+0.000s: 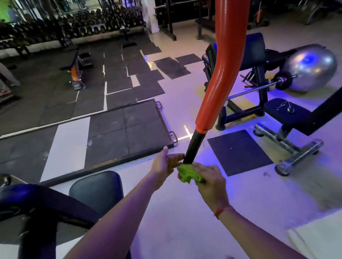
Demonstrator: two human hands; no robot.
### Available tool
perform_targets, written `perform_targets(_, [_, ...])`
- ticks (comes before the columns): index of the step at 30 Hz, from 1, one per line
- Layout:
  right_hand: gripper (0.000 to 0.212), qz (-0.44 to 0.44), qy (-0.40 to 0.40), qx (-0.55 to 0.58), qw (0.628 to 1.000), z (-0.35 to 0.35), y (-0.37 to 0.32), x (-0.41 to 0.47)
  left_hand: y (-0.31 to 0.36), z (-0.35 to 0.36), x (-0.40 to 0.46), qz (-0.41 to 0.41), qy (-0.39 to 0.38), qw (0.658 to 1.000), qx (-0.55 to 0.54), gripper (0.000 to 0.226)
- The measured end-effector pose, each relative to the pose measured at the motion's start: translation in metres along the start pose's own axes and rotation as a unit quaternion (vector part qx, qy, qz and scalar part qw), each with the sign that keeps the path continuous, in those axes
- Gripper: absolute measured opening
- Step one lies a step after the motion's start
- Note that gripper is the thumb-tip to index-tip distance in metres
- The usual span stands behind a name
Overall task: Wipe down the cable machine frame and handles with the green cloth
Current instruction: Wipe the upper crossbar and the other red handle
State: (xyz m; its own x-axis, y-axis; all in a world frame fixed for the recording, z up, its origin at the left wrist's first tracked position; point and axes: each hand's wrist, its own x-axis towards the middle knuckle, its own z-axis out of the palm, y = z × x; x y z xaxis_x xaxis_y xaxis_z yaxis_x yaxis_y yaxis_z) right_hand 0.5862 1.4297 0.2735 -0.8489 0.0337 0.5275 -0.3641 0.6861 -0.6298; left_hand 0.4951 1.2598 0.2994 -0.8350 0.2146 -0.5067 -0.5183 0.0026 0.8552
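Purple light washes over the pale gym floor (170, 217), with dark rubber mats (125, 131) laid across it and dumbbell racks (95, 25) dim along the far wall.

At the centre of it, the right hand (209, 183) is wrapped over the green cloth (185, 174), fingers pressed down so the cloth is bunched around the bottom end of the black handle (193, 147). A red thread (222, 211) circles that wrist. The left hand (165, 163) sits just beside it, thumb up and fingers curled lightly against the handle right above the cloth, steadying it; I cannot tell how firmly it holds. Above the black handle the bar thickens into an orange padded sleeve (222, 74) that bends and rises out of view at the top.

Off to the right stand a black bench (285, 109) and a silver exercise ball (310, 67); a black padded seat (96, 188) sits near the person's left arm.

As I judge it, the step in hand is wiping the handle end. To do it well, the left hand should keep the hanging bar from swinging while the right closes the cloth fully round and twists as it slides upward, so the back gets cleaned too. The orange sleeve above would come after.
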Motion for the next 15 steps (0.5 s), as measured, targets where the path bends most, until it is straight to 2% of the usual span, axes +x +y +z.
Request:
perform_targets(2, [0.055,0.034,0.087,0.029,0.995,0.000,-0.005,0.000,-0.009,0.002,0.003,-0.004,0.025,1.000,0.004,0.069])
perform_targets(3, [0.055,0.055,0.093,0.045,0.993,0.004,-0.006,-0.001,-0.013,0.004,0.004,-0.006,0.040,0.999,0.001,0.066])
perform_targets(6, [0.034,0.164,0.043,0.126,0.977,0.021,-0.011,0.000,-0.018,0.010,0.006,-0.006,0.040,0.999,-0.018,0.062])
perform_targets(8, [0.019,0.286,-0.027,0.151,0.946,0.028,-0.008,0.003,-0.017,0.010,0.007,-0.011,0.030,0.999,-0.018,0.063])
perform_targets(10, [0.016,0.344,-0.065,0.175,0.920,0.029,-0.007,0.001,-0.018,0.008,0.010,-0.011,0.028,1.000,-0.003,0.065])
perform_targets(11, [0.016,0.329,-0.048,0.171,0.927,0.026,-0.010,-0.002,-0.020,0.007,0.011,-0.012,0.027,1.000,0.007,0.066])
perform_targets(13, [0.024,0.228,0.018,0.112,0.967,0.020,-0.018,-0.008,-0.023,0.009,0.012,-0.012,0.038,0.999,0.016,0.064])
perform_targets(15, [0.035,0.154,0.046,0.053,0.986,0.020,-0.015,-0.016,-0.024,0.012,0.009,-0.016,0.056,0.998,0.013,0.057])
